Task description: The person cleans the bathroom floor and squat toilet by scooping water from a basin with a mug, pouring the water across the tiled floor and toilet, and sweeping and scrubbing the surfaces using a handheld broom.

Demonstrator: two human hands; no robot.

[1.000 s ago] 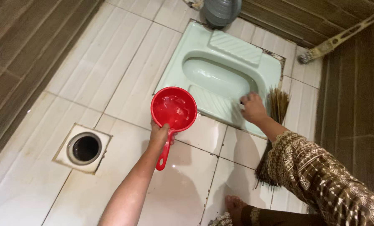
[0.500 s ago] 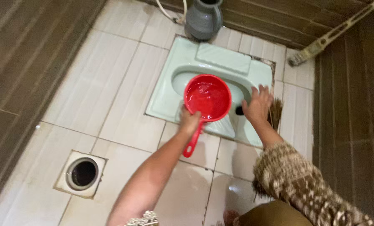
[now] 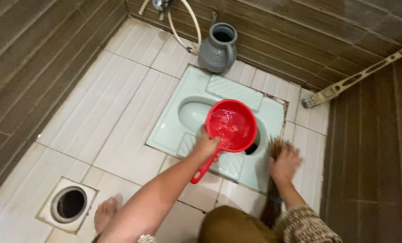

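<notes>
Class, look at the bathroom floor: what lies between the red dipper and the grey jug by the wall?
In the head view, only the pale green squat pan's ribbed footrest and a strip of white floor tile lie between the red dipper and the grey jug.

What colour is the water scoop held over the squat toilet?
Bright red all over, handle included. The scoop shows clearly in the head view, held by the left hand.

- The left hand [image 3: 207, 145] grips a red dipper [image 3: 230, 126] with water in it, held over the pale green squat toilet [image 3: 219, 90].
- The right hand [image 3: 285, 163] presses a stick broom [image 3: 275, 148] at the toilet's right edge.
- A grey jug [image 3: 218, 47] stands by the far wall; a floor drain [image 3: 69, 204] sits near the floor's near-left corner.
</notes>
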